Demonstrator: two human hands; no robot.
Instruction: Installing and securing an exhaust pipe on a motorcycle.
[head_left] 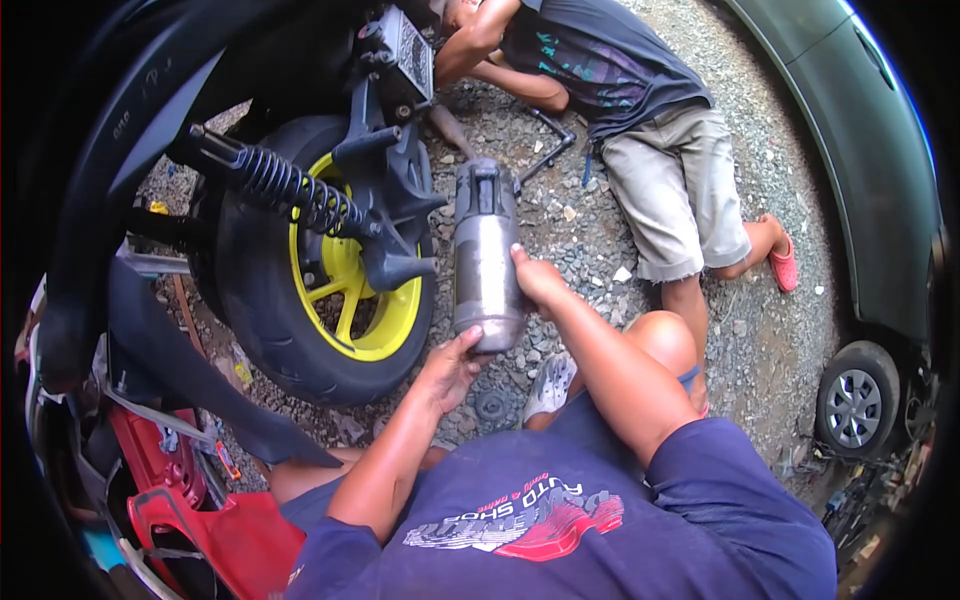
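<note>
A cylindrical metal exhaust muffler (485, 255) with a short brownish pipe is held upright in the picture, beside the motorcycle's rear wheel. My left hand (450, 368) grips its lower end, the thumb on the metal. Higher on its right side, my right hand (535, 280) is closed round the body, fingers partly hidden behind it. Just left of the muffler are the black tire with its yellow rim (385, 335), a black bracket (400, 265) and a coil-spring shock absorber (300, 200).
Another person (620, 90) lies on the gravel (565, 235) at the top, near a bent black bar (550, 150). A dark car (870, 170) with a wheel (853, 408) stands along the right. Red body panels (225, 535) lie at lower left.
</note>
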